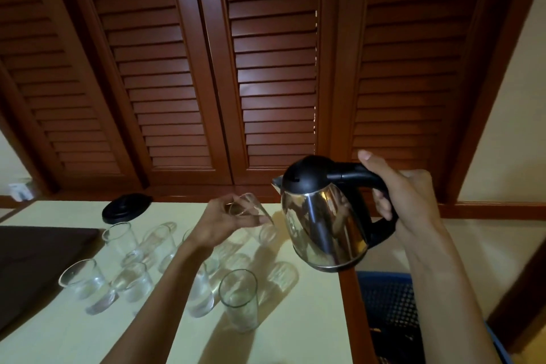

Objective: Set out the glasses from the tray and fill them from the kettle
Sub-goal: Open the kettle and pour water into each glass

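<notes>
My right hand (404, 195) grips the black handle of a steel kettle (322, 221), held in the air over the table's right edge with its spout pointing left. My left hand (227, 221) holds a clear glass (251, 207) lifted off the table and tilted, just left of the spout. Several clear glasses stand on the pale table (310, 319): one at the front (239, 300), one at the left (84, 281), one further back (121, 238); others are partly hidden by my left forearm. The dark tray (35, 257) lies at the left.
The kettle's black base (127, 207) sits at the back of the table. Brown louvred shutters (274, 68) rise behind. A blue mesh basket (390, 304) stands below the table's wooden right edge. A white plug (20, 190) is at far left.
</notes>
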The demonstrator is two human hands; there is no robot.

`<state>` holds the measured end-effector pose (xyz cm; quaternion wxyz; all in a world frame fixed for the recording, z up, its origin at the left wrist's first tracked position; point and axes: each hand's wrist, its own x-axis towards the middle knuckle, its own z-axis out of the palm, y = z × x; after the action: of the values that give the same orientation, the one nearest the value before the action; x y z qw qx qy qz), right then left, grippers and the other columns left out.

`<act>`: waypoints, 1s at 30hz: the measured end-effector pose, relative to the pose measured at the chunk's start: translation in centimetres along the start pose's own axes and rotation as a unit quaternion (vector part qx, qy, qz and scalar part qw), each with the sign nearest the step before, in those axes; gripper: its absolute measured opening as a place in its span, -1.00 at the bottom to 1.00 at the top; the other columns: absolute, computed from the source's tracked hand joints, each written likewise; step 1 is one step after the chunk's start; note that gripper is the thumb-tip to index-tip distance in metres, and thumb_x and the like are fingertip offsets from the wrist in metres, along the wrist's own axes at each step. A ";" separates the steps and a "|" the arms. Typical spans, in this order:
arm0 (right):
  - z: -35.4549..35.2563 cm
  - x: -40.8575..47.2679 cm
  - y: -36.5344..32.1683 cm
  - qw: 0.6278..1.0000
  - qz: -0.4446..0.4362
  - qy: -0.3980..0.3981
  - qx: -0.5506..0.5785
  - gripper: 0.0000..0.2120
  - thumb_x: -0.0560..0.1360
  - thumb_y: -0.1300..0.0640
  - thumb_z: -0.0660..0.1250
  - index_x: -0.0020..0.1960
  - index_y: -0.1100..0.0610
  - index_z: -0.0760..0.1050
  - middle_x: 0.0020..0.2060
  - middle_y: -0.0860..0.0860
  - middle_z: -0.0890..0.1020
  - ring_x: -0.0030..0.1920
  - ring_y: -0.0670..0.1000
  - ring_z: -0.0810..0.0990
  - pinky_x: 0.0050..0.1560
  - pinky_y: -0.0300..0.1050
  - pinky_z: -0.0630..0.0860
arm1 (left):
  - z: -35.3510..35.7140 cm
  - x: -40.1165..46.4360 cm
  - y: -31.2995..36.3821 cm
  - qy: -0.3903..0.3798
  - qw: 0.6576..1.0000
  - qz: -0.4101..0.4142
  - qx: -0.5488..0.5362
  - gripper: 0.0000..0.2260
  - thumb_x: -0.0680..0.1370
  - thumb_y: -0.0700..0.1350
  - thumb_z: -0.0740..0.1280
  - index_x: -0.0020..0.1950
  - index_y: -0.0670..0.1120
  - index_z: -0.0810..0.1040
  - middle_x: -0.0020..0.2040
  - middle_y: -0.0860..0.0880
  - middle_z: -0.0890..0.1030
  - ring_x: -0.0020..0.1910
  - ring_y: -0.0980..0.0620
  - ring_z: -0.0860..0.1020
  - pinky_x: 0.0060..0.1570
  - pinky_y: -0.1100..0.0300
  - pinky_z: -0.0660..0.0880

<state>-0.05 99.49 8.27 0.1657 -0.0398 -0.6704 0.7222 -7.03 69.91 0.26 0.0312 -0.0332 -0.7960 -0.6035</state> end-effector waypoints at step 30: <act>7.8 4.2 -9.8 0.899 -0.081 -0.161 -0.400 -0.49 0.31 -0.26 0.57 -0.31 0.21 0.60 -0.66 -0.07 0.46 -0.65 -0.11 0.39 -0.56 -0.24 0.31 | 3.8 -1.3 -1.4 0.035 0.996 -0.012 0.081 -0.70 0.21 -0.19 0.53 -0.11 -0.06 0.57 -0.33 0.13 0.63 -0.34 0.11 0.55 -0.20 0.15 0.52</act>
<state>-4.30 93.76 19.37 0.0836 0.0683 -0.9212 0.3737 -5.90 73.20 -2.25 0.0542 -0.0001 -0.8412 -0.5380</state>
